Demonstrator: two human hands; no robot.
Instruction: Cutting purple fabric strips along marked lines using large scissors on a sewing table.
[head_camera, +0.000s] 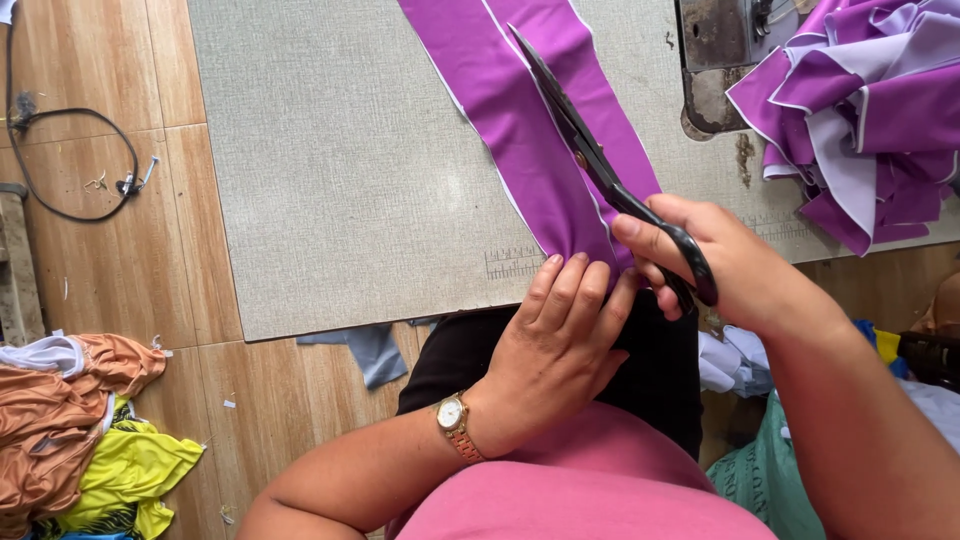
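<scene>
Nearest the camera, the left hand (560, 345), with a gold-coloured wristwatch with a white dial (455, 420) on its wrist, lies flat with fingers together and pressed on the near end of the long purple fabric strip with white edging (540, 130), pinning it where it hangs over the edge of the grey textured table (340, 170). Just to the right of that hand, almost touching its fingertips, the right hand (720, 265) is closed around the looped handles of the large black metal scissors (600, 165), thumb through one loop. The blades point up and away from the right hand, lying over the strip; they seem only slightly parted, though the angle makes this hard to judge. The strip runs from under the left hand diagonally away to the far table edge. Beyond and to the right of the right hand sits a heap of purple and white fabric pieces (870, 110), next to the worn metal base of a sewing machine (715, 60). Far to the left of the left hand, on the wooden floor (110, 270), lie a pile of orange and yellow garments (80, 430) and, further off, a looping black cable (80, 160).
</scene>
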